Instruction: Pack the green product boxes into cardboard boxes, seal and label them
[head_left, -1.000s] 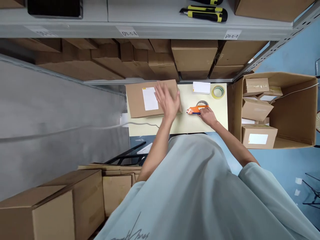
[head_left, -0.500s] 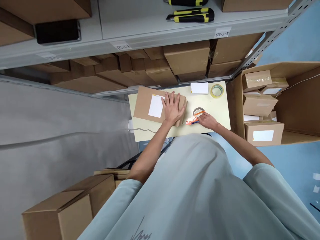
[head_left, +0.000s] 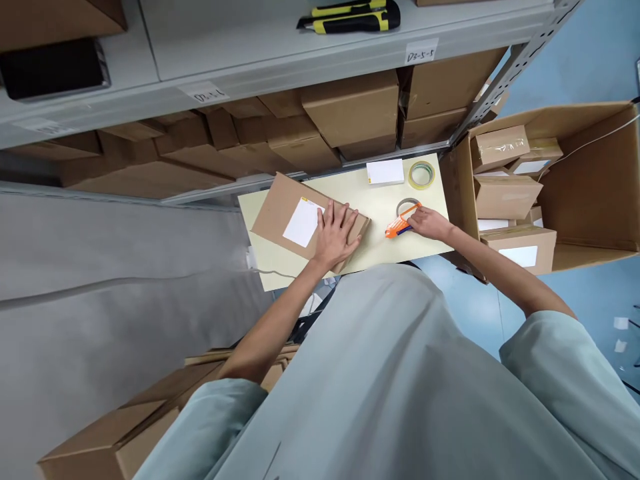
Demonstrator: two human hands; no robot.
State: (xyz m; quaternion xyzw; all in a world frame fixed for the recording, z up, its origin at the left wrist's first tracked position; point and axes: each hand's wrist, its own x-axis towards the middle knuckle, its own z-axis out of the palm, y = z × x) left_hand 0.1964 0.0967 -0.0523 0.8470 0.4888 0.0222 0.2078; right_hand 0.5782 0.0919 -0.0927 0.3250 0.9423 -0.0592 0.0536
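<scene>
On the pale tabletop [head_left: 379,237] lies a flat cardboard box [head_left: 276,207] with a white label [head_left: 303,222]. My left hand [head_left: 336,238] rests on the box's right part, fingers spread, partly over the label's edge. My right hand [head_left: 431,223] is closed around an orange tape dispenser [head_left: 399,223] that carries a roll of tape. The dispenser is to the right of the box, apart from it. Behind it are a small white stack of labels [head_left: 385,173] and a loose tape roll [head_left: 421,175].
A large open carton [head_left: 590,200] holding several labelled boxes stands right of the table. A metal shelf [head_left: 280,67] with a utility knife [head_left: 353,18] and a dark phone-like slab [head_left: 53,70] crosses above. Boxes [head_left: 90,440] stand at lower left; a cable [head_left: 125,280] runs left.
The dispenser has moved right and away from the box's edge. The box has turned slightly clockwise under my left hand. The camera view has shifted too.
</scene>
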